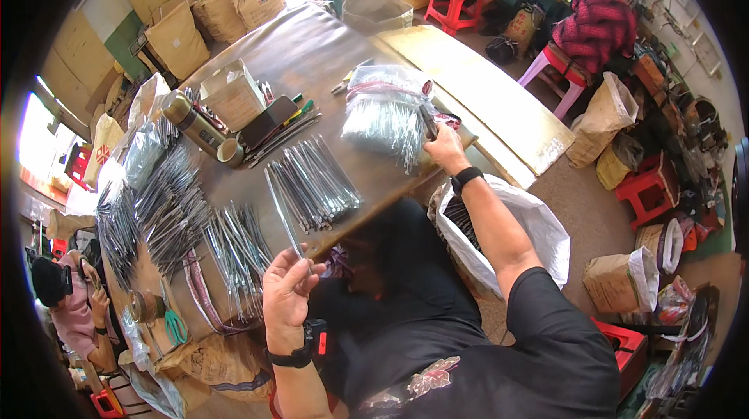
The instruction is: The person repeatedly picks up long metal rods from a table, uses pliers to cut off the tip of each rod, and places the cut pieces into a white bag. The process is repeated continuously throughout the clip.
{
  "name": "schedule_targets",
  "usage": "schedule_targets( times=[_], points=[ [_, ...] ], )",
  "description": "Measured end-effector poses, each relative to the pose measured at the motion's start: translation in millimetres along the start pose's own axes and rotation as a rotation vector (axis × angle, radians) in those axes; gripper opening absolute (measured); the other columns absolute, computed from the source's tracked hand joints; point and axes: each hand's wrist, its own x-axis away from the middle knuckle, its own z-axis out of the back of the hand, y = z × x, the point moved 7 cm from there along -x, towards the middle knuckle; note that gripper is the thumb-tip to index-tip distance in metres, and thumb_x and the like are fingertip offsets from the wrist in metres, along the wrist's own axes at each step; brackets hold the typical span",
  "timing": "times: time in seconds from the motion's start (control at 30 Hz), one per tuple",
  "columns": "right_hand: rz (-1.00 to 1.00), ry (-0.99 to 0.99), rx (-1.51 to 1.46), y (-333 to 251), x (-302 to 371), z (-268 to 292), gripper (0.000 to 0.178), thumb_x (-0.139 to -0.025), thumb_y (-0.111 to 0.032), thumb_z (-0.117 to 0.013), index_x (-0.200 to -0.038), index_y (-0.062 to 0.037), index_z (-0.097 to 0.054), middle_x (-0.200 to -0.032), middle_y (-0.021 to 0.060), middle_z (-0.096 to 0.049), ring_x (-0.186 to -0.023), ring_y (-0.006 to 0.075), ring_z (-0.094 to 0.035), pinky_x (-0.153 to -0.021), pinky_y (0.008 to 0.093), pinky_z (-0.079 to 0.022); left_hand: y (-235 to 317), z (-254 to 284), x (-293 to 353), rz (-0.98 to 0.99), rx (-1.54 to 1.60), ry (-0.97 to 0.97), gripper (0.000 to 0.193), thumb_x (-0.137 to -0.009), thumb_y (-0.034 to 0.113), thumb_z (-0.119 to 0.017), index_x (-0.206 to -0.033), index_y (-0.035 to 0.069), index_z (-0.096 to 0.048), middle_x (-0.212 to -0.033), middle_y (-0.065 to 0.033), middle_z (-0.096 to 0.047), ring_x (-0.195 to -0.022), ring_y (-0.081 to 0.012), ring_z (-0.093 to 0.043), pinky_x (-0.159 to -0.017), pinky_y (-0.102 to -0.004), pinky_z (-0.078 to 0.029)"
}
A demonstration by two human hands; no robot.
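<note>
My left hand (287, 290) pinches the near end of a long, thin metal strip (297, 243) between thumb and fingertips. The strip points away from me, beside a spread row of similar dark and silver strips (316, 185) on the brown table (289, 40). My right hand (449, 149) is closed around a dark, narrow object (427, 121) whose kind I cannot make out. That hand is at the right side of a pile of thin, pale, shiny strips (378, 130), partly covered by a clear plastic bag (390, 79).
More strip piles (168, 208) cover the table's left side. A thermos (186, 116), cardboard box (232, 95) and teal scissors (175, 327) lie there too. A white sack (538, 224) stands by my right forearm. Other people sit at far right (597, 29) and left (78, 314).
</note>
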Motion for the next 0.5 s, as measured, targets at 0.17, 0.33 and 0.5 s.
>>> schedule_targets(
  times=[0.17,0.33,0.5],
  points=[
    [-0.405,-0.45,-0.925,20,46,8,0.01,-0.081,-0.006,-0.064,-0.085,-0.0027,-0.055,-0.067,0.0032,-0.058,-0.056,0.0132,-0.058,-0.047,0.0273,-0.046,-2,29,15,0.021,-0.046,0.104,0.027,-0.084,-0.001,-0.065,-0.111,0.001,-0.058,-0.085,-0.0058,-0.066,-0.073,-0.0194,-0.069,-0.059,-0.0213,-0.056],
    [-0.741,-0.565,-1.392,7,63,12,0.01,-0.089,-0.013,-0.06,-0.093,-0.0034,-0.059,-0.072,0.005,-0.06,-0.062,0.0179,-0.058,-0.059,0.0338,-0.05,-9,41,16,0.023,0.028,0.081,0.025,-0.083,-0.002,-0.065,-0.105,0.003,-0.056,-0.085,-0.0073,-0.066,-0.073,-0.0213,-0.069,-0.059,-0.0231,-0.057],
    [-0.95,-0.579,-1.864,-18,45,-6,0.006,-0.089,-0.008,-0.057,-0.087,-0.0032,-0.055,-0.072,0.0034,-0.056,-0.065,0.0158,-0.057,-0.06,0.0294,-0.05,-23,28,15,0.045,0.039,0.015,0.023,-0.083,-0.003,-0.065,-0.104,0.004,-0.056,-0.084,-0.0083,-0.066,-0.074,-0.0232,-0.069,-0.061,-0.0253,-0.058]
  ],
)
